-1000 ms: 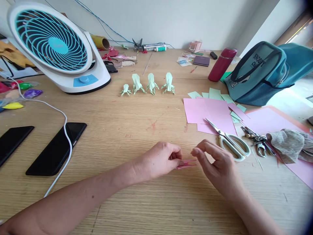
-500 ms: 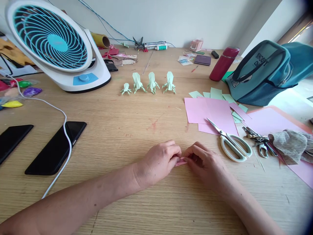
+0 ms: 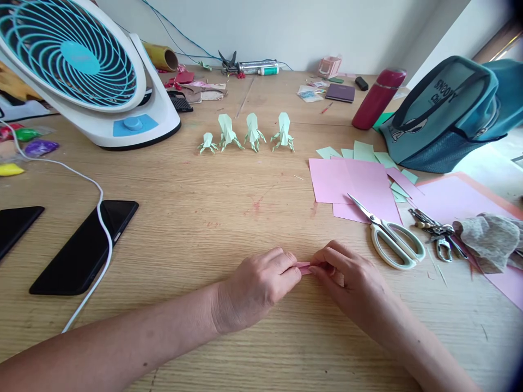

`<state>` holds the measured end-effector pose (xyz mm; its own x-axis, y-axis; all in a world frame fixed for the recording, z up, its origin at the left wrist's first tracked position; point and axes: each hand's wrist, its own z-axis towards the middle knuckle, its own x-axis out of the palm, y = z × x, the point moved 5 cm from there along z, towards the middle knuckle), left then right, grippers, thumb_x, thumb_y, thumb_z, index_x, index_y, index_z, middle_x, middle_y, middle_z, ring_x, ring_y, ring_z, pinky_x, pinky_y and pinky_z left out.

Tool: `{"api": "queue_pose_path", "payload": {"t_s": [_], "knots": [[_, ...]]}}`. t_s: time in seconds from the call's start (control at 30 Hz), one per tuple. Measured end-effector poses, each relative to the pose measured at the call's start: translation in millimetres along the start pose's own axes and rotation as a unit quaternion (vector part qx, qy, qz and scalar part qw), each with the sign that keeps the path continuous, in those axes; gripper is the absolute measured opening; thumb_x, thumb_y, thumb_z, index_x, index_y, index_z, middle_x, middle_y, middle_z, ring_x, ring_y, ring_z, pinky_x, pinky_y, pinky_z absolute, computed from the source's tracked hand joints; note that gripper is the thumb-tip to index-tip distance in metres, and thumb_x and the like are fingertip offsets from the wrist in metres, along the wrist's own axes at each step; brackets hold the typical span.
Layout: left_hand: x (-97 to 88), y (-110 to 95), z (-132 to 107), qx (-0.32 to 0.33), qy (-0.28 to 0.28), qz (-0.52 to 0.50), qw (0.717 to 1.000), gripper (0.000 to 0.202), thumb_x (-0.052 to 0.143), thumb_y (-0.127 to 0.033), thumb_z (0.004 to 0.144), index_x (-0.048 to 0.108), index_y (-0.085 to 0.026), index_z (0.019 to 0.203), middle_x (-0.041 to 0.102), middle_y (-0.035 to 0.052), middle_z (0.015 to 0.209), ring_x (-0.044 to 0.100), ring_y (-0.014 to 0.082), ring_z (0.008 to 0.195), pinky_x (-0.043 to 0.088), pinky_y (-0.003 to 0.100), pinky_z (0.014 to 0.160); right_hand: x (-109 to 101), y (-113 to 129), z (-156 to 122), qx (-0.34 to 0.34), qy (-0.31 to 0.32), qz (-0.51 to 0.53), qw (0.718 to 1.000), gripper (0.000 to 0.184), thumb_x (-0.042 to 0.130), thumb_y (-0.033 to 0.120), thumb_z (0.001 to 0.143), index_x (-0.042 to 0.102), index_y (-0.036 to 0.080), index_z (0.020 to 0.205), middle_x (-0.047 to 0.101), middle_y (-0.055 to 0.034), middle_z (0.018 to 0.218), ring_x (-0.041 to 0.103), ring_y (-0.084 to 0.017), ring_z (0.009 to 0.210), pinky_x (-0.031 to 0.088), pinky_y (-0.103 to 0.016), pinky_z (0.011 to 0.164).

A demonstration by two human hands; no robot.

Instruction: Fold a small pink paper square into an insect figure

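My left hand (image 3: 257, 286) and my right hand (image 3: 351, 277) meet at the front middle of the wooden table (image 3: 196, 201). Both pinch a small folded pink paper piece (image 3: 304, 267) that lies flat between their fingertips; most of it is hidden by the fingers. To the right of my right hand lie white-handled scissors (image 3: 390, 237) on a stack of pink paper sheets (image 3: 347, 182). Several pale green folded paper figures (image 3: 249, 133) stand in a row farther back.
A white and teal fan (image 3: 81, 71) stands at the back left. Two black phones (image 3: 84, 247) with a white cable lie at the left. A red bottle (image 3: 378, 98), a teal bag (image 3: 449, 114), keys (image 3: 437, 234) and a crumpled cloth (image 3: 490, 239) are at the right.
My right hand came down from above the table and closed on the pink piece beside my left hand. The view tilted down slightly.
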<state>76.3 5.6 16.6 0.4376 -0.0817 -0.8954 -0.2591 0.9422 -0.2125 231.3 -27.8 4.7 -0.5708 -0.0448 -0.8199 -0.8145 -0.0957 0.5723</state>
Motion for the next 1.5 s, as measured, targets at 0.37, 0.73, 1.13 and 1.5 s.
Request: {"api": "queue_pose_path", "payload": {"t_s": [0.37,0.73,1.13,1.5], "knots": [[-4.7,-2.4,-5.7,0.061,-0.03,0.063,0.996,0.017,0.052,-0.009,0.097,0.069,-0.012,0.094,0.07,0.0028,0.08,0.058,0.0133,0.069,0.051,0.025,0.061,3.9,0.6,1.8,0.04,0.034,-0.025,0.998,0.019,0.059,0.029,0.093,0.056,0.022,0.076,0.06,-0.0031,0.078,0.059,-0.019,0.069,0.041,-0.028,0.057],[-6.1,-0.4,-10.0,0.11,0.029,0.069,0.991,0.017,0.054,-0.005,0.094,0.069,-0.011,0.093,0.072,0.0071,0.095,0.061,0.0145,0.076,0.056,0.027,0.069,6.2,6.9,4.8,0.046,-0.005,-0.007,0.999,0.02,0.059,0.029,0.092,0.059,0.023,0.073,0.062,-0.0026,0.078,0.061,-0.018,0.07,0.043,-0.028,0.059],[-9.1,3.3,-9.6,0.124,0.014,0.037,0.992,0.019,0.053,-0.009,0.097,0.069,-0.006,0.108,0.074,0.0109,0.101,0.066,0.0194,0.094,0.059,0.032,0.086,6.1,-2.4,5.0,0.06,0.044,0.016,0.997,0.018,0.059,0.03,0.092,0.06,0.023,0.075,0.061,-0.0024,0.079,0.058,-0.017,0.069,0.042,-0.028,0.058],[-6.0,2.9,-8.6,0.106,0.023,0.053,0.993,0.018,0.052,-0.01,0.097,0.07,-0.012,0.098,0.072,0.0087,0.103,0.063,0.0175,0.091,0.058,0.031,0.08,1.3,-6.2,3.8,0.077,0.065,0.055,0.993,0.015,0.054,0.021,0.09,0.061,0.022,0.077,0.058,-0.0007,0.078,0.054,-0.015,0.065,0.041,-0.028,0.059]]}}
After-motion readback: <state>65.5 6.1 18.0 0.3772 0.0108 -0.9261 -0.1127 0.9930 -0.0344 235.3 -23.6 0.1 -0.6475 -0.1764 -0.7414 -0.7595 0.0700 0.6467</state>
